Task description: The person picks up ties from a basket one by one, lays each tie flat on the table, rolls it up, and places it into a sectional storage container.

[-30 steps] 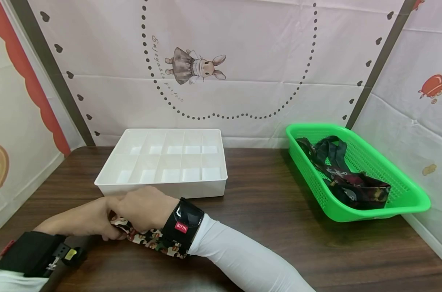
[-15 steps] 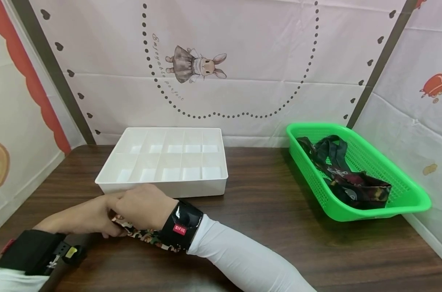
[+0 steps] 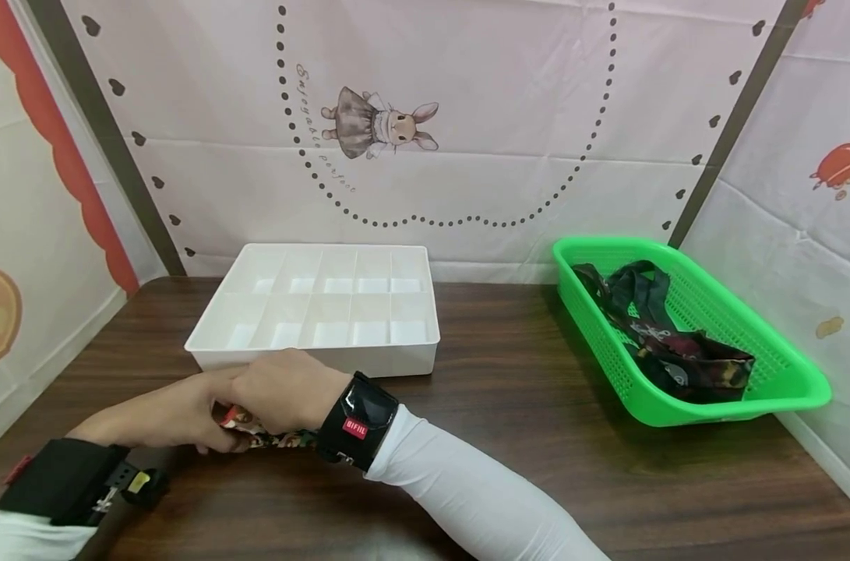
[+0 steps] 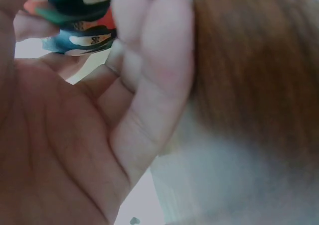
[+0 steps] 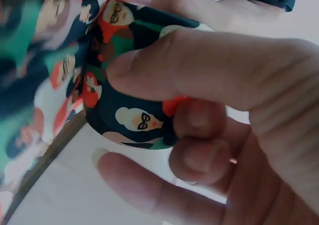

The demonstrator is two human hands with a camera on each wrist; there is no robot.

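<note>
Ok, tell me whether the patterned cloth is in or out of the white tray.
Out: in the head view, the right hand holds the patterned cloth in front of the white tray.

Head view: you have bright, soft, even light. The worktop (image 3: pixel 509 460) shows a pale sheen at the near edge, shadow left of the green basket (image 3: pixel 607 354); your right wristband (image 3: pixel 357 421) glints. Left wrist view: dim, hazy, worktop blurred. Right wrist view: patterned cloth (image 5: pixel 30 75) partly blurred.
</note>
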